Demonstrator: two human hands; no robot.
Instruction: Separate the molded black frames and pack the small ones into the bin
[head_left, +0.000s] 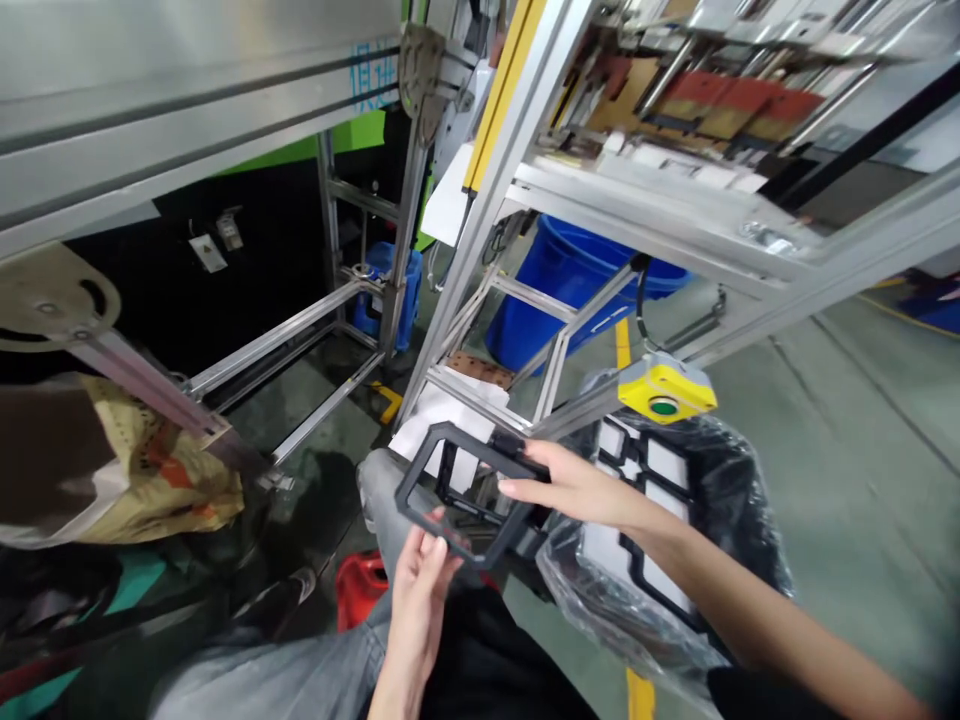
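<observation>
Blue handwritten characters run along the beam, far ahead and to the left of both hands; their exact reading is uncertain. Also ahead-left, a white label with a small yellow mark hangs against a dark panel, its print too small to read. The bag, well to the left of the left hand, carries reddish print too blurred to make out.

The dark frame is between the two hands, tilted, in front of the person's knee. The left hand, nearly closed, pinches its lower edge between thumb and fingers. The right hand, half closed, has its right end between thumb and forefinger.

Just right of the right hand, below the forearm, a plastic-lined bin holds black-and-white parts. Above that hand's forearm is a yellow box with a green button.
</observation>
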